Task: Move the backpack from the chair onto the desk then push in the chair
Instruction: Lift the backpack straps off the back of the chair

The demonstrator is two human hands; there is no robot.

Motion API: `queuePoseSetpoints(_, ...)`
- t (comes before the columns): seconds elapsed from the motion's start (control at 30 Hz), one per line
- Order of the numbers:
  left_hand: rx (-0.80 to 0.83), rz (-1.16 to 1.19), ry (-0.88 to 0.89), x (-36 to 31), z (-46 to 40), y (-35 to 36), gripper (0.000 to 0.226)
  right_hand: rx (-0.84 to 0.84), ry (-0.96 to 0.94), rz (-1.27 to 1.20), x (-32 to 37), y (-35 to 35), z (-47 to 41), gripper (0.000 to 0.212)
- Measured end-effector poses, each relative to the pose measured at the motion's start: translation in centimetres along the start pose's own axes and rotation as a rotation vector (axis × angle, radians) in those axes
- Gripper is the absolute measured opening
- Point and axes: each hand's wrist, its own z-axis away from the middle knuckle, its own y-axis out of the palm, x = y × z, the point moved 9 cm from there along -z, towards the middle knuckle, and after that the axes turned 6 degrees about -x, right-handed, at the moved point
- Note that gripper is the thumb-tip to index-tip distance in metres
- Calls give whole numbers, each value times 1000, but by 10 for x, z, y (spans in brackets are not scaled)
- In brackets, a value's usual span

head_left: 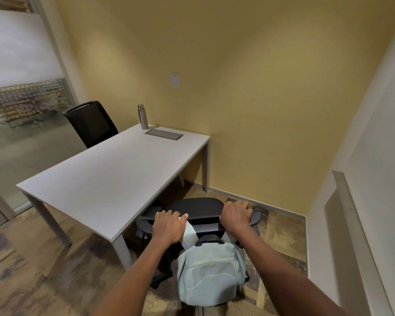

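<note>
A pale blue-green backpack [209, 272] hangs by its straps behind the back of a black office chair [198, 207]. The chair stands at the near right corner of the white desk [114, 174], its seat partly under the desk edge. My left hand [168, 226] is closed over the top left of the chair back, right where a backpack strap drapes over it. My right hand [236, 215] grips the top right of the chair back. The chair's seat and base are mostly hidden by the backpack and my arms.
A metal bottle [142, 117] and a grey cable hatch [164, 134] sit at the desk's far end by the yellow wall. A second black chair [91, 123] stands on the desk's far left side. A white wall is close on the right.
</note>
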Motion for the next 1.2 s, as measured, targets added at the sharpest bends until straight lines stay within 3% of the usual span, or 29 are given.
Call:
queuePoseSetpoints(0.3,-38,99,33,-1,6,-1,53,-8,267,-528,-35,0,-18,57)
queuePoseSetpoints(0.57,-54,94,35,2,3,-2,51,28,458,-770,-58,-5,-23,9)
queuePoseSetpoints(0.73,-83,104,29,1,4,-3,50,-53,587,-1056,-83,0,-18,37)
queuePoseSetpoints(0.87,-101,114,36,-5,6,-4,49,-88,718,-1251,-100,4,-10,6)
queuePoseSetpoints(1.0,-87,131,16,-8,7,-2,51,-162,796,-1338,-115,3,1,51)
queuePoseSetpoints(1.1,-88,132,16,-10,8,0,52,-192,829,-1350,-118,0,11,59)
queuePoseSetpoints(1.2,-90,116,14,-12,8,0,53,-211,890,-1356,-121,-2,23,53)
